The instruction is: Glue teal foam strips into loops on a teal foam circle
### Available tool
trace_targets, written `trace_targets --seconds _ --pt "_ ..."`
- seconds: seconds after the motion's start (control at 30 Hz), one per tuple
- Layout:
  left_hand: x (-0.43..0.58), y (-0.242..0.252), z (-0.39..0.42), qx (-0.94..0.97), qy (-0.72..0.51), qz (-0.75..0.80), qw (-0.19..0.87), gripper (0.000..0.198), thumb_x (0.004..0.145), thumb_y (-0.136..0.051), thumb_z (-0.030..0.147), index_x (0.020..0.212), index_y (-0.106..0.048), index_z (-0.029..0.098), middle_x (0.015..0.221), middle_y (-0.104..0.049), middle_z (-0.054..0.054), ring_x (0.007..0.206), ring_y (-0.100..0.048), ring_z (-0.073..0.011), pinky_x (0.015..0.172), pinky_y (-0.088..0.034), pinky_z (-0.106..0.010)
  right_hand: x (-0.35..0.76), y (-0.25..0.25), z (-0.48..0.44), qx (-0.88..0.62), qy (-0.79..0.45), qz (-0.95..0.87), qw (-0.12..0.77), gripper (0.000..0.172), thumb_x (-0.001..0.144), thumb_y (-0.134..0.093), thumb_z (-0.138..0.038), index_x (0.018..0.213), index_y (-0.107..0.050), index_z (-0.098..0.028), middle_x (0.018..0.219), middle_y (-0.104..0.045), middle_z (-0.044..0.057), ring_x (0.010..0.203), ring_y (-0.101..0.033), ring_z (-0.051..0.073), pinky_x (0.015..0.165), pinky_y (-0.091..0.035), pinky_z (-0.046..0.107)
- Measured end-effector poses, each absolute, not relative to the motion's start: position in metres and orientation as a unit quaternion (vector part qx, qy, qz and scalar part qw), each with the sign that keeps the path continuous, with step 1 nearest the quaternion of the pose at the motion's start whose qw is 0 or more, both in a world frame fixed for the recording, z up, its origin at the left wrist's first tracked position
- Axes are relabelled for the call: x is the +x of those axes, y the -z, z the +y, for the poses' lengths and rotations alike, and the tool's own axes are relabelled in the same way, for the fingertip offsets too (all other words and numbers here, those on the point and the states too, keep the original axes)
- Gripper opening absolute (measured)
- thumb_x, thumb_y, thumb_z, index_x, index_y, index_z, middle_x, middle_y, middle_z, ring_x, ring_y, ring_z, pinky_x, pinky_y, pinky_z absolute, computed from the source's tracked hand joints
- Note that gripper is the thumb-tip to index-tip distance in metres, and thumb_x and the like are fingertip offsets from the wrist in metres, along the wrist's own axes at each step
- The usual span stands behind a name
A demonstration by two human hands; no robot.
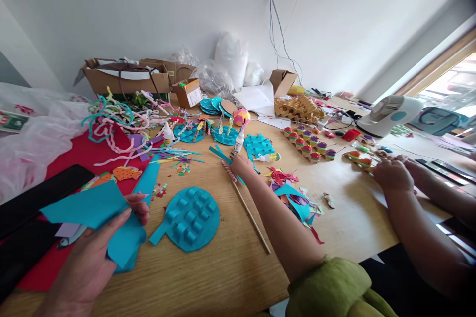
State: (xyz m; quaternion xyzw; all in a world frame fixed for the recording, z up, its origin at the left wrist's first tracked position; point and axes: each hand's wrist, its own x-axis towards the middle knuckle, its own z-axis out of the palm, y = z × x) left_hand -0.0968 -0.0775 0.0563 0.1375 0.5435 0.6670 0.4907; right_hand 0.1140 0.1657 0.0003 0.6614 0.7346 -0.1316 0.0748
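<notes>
My left hand (100, 237) holds a cut piece of blue paper (91, 203) at the lower left, thumb on top of it. My right hand (242, 167) reaches to the middle of the table, its fingers closed around the lower part of a white glue bottle (239, 141); the fingertips are mostly hidden. Blue paper strips (219, 152) lie beside and under this hand. A wooden stick (253, 218) with a pink twisted wrap runs toward me below it. Between my hands lies a round blue disc (193, 218) with raised paper loops and a short tab.
Paper scraps (293, 198) lie right of my forearm. A co-worker's hands (394, 173) handle painted egg-carton pieces (359, 158) at right, near a white fan (390, 114). Fuzzy craft stems (111, 124), red sheet (48, 252), more blue discs (259, 145) and cardboard boxes (126, 79) surround the workspace.
</notes>
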Motion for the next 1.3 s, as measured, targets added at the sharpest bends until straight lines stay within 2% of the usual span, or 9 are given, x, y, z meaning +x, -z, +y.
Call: trace_targets --seconds 0.2,0.47,0.57,0.63,0.7,0.87,0.9,1.03,1.3 --pt "-0.103 -0.052 -0.078 0.156 -0.657 0.522 0.521 0.027 0.058 -0.075 0.011 0.084 -0.068 0.014 0.073 -0.068 -0.001 0.069 -0.063 -0.0172 0.062 -0.055 -0.021 0.111 -0.004 0.164 0.657 0.138 0.738 0.063 0.029 0.088 -0.051 -0.033 0.112 -0.054 -0.016 0.113 -0.056 0.008 0.096 -0.057 0.019 0.080 -0.048 0.040" --pt "-0.093 -0.048 -0.069 0.082 -0.676 0.429 0.593 0.019 0.074 -0.061 0.012 0.092 -0.065 0.012 0.074 -0.067 -0.007 0.067 -0.064 -0.0193 0.065 -0.056 -0.032 0.109 -0.022 0.156 0.644 0.106 0.758 0.017 0.027 0.088 -0.050 -0.030 0.110 -0.055 -0.015 0.112 -0.057 0.009 0.099 -0.056 0.021 0.082 -0.046 0.039" --pt "-0.088 -0.046 -0.062 0.103 -0.669 0.406 0.614 0.023 0.079 -0.059 0.020 0.101 -0.064 0.013 0.084 -0.068 -0.011 0.078 -0.065 -0.0222 0.074 -0.054 -0.036 0.107 -0.043 0.132 0.602 0.101 0.792 -0.027 0.024 0.087 -0.049 -0.026 0.105 -0.058 -0.014 0.111 -0.059 0.014 0.103 -0.054 0.024 0.079 -0.042 0.033" --pt "-0.086 -0.045 -0.058 0.114 -0.655 0.407 0.626 0.029 0.081 -0.058 0.028 0.107 -0.062 0.015 0.094 -0.068 -0.012 0.090 -0.064 -0.0249 0.079 -0.053 -0.038 0.104 -0.059 0.105 0.556 0.125 0.821 -0.042 0.020 0.087 -0.047 -0.027 0.096 -0.062 -0.017 0.099 -0.065 0.009 0.094 -0.058 0.020 0.073 -0.041 0.027" --pt "-0.082 -0.044 -0.055 0.135 -0.643 0.405 0.636 0.034 0.081 -0.057 0.036 0.111 -0.060 0.019 0.105 -0.066 -0.011 0.102 -0.059 -0.0259 0.084 -0.051 -0.037 0.100 -0.070 0.073 0.491 0.172 0.853 -0.053 0.020 0.086 -0.049 -0.033 0.086 -0.064 -0.021 0.085 -0.067 0.001 0.080 -0.060 0.013 0.066 -0.040 0.021" --pt "-0.067 -0.047 -0.052 0.193 -0.652 0.410 0.608 0.042 0.080 -0.059 0.043 0.115 -0.058 0.020 0.114 -0.063 -0.006 0.114 -0.051 -0.0212 0.089 -0.048 -0.026 0.086 -0.067 0.007 0.362 0.448 0.808 -0.123 0.016 0.078 -0.059 -0.034 0.082 -0.061 -0.019 0.071 -0.062 -0.001 0.060 -0.054 0.010 0.050 -0.037 0.019" --pt "-0.065 -0.048 -0.053 0.198 -0.650 0.415 0.605 0.044 0.078 -0.061 0.045 0.115 -0.058 0.021 0.114 -0.063 -0.006 0.113 -0.052 -0.0211 0.088 -0.048 -0.026 0.084 -0.063 0.001 0.365 0.490 0.781 -0.130 0.011 0.077 -0.060 -0.028 0.074 -0.058 -0.018 0.065 -0.059 -0.003 0.057 -0.053 0.010 0.048 -0.036 0.018" --pt "-0.063 -0.050 -0.056 0.212 -0.641 0.455 0.580 0.047 0.072 -0.066 0.047 0.111 -0.060 0.021 0.105 -0.067 -0.006 0.100 -0.060 -0.0209 0.079 -0.052 -0.026 0.086 -0.048 -0.008 0.332 0.649 0.669 -0.145 0.022 0.080 -0.049 -0.014 0.058 -0.046 -0.017 0.056 -0.054 -0.004 0.048 -0.051 0.007 0.047 -0.039 0.017" --pt "-0.057 -0.046 -0.062 0.239 -0.618 0.511 0.548 0.045 0.059 -0.075 0.047 0.094 -0.065 0.021 0.084 -0.069 -0.002 0.075 -0.063 -0.0199 0.061 -0.054 -0.026 0.092 -0.035 -0.012 0.341 0.712 0.563 -0.245 0.022 0.074 -0.058 -0.033 0.062 -0.049 -0.018 0.052 -0.053 -0.005 0.043 -0.047 0.007 0.045 -0.038 0.019"
